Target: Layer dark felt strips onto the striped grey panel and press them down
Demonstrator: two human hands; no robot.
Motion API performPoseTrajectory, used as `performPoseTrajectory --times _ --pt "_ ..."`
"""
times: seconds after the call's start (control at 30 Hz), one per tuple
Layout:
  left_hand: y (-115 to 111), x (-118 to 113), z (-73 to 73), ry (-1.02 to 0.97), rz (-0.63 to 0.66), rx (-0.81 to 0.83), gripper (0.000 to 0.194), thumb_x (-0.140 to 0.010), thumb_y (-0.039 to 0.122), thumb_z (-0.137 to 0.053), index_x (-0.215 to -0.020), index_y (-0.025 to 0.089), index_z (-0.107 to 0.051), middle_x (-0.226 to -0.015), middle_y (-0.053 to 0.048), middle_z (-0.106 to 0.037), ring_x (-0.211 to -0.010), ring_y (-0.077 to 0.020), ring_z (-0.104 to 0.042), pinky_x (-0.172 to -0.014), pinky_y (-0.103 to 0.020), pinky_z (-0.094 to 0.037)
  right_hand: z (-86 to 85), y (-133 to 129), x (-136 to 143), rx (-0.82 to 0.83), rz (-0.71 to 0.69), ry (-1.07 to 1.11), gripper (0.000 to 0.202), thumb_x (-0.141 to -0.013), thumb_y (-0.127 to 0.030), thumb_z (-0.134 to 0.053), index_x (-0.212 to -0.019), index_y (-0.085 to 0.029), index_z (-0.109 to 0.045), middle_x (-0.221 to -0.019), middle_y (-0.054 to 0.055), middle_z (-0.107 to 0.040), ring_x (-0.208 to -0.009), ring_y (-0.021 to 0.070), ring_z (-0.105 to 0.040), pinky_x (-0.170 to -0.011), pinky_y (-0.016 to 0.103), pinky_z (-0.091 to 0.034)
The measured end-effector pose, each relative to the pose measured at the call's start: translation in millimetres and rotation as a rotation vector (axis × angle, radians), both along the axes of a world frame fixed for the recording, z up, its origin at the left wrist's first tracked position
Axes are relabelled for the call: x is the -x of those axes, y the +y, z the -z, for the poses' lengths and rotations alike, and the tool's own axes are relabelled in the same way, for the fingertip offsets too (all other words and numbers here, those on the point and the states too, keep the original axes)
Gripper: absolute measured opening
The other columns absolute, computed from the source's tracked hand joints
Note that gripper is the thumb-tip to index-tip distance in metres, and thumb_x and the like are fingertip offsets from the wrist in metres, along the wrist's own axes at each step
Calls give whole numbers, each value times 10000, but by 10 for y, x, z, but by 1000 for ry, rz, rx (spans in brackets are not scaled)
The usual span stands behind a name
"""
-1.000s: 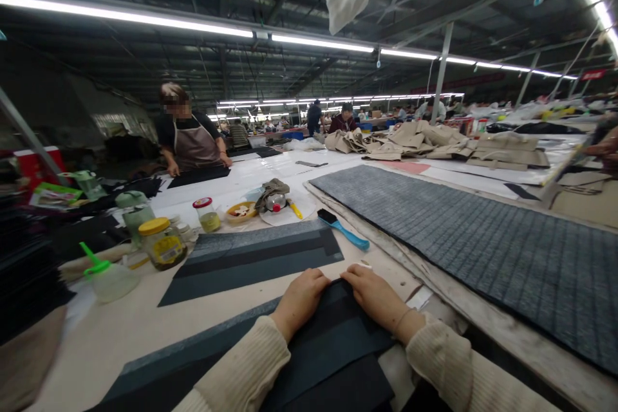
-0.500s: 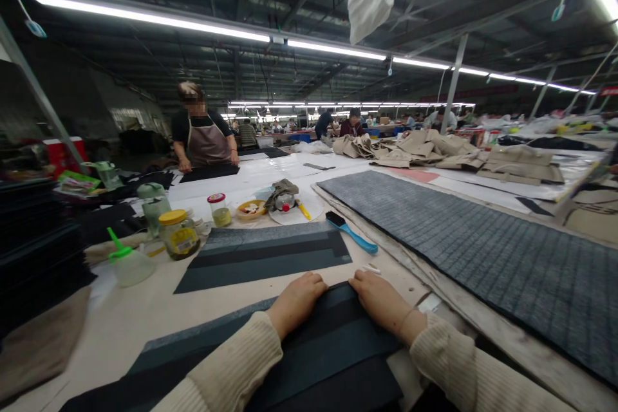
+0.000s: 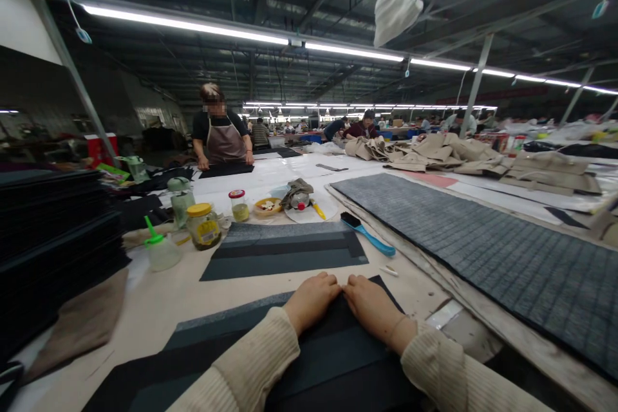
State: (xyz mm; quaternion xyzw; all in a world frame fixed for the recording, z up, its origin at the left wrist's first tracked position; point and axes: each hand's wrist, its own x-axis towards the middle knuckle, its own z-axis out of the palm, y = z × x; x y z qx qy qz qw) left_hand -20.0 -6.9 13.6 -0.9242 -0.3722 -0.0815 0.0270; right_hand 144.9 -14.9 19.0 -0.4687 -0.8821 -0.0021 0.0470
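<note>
A dark fabric panel [image 3: 333,360] lies on the table in front of me, with a black strip along its far part. My left hand [image 3: 313,299] and my right hand [image 3: 371,309] meet at its far edge, fingers bent and pinching the fabric, fingertips almost touching. The panel's far right corner sticks out past my right hand. Under my left forearm lies another dark fabric piece [image 3: 203,341]. Beyond my hands a grey-and-black fabric panel [image 3: 284,254] rests flat. The undersides of my fingers are hidden.
A blue-handled brush [image 3: 369,235] and a white stick [image 3: 389,271] lie beyond my right hand. Jars [image 3: 205,226], a green-tipped squeeze bottle [image 3: 161,251] and a dark fabric stack [image 3: 53,251] stand left. A grey quilted pad [image 3: 473,257] fills the right. A person in an apron [image 3: 224,135] works opposite.
My hands have come closer together along the far edge, the right one moving toward the left. The panel's far right corner now shows. The whole view has shifted left.
</note>
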Motion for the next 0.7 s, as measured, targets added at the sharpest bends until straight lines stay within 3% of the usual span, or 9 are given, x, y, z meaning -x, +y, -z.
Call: performPoseTrajectory --times 0.23,0.53,0.7 --pt "-173 401 65 -159 -136 56 278 -882 106 -400 -1027 197 -619 -932 -36 -611 -884 -160 -524 -816 -257 -419 -113 -26 25 33 5 -18 252 -851 -151 -415 -905 -127 -660 -940 126 -614 -911 228 -560 -806 295 -413" --pt "-188 378 79 -97 -115 40 262 -892 135 -387 -996 194 -620 -889 -40 -595 -882 -171 -513 -795 -263 -422 5 -83 352 11 -57 14 297 -863 -110 -364 -899 -136 -657 -908 115 -618 -864 215 -558 -789 288 -408" --pt "-227 584 37 -100 -90 67 286 -884 125 -387 -988 196 -643 -887 -46 -609 -872 -168 -535 -804 -267 -427 -17 -90 370 18 -73 -46 302 -864 -107 -364 -913 -132 -661 -920 119 -623 -873 219 -561 -796 290 -414"
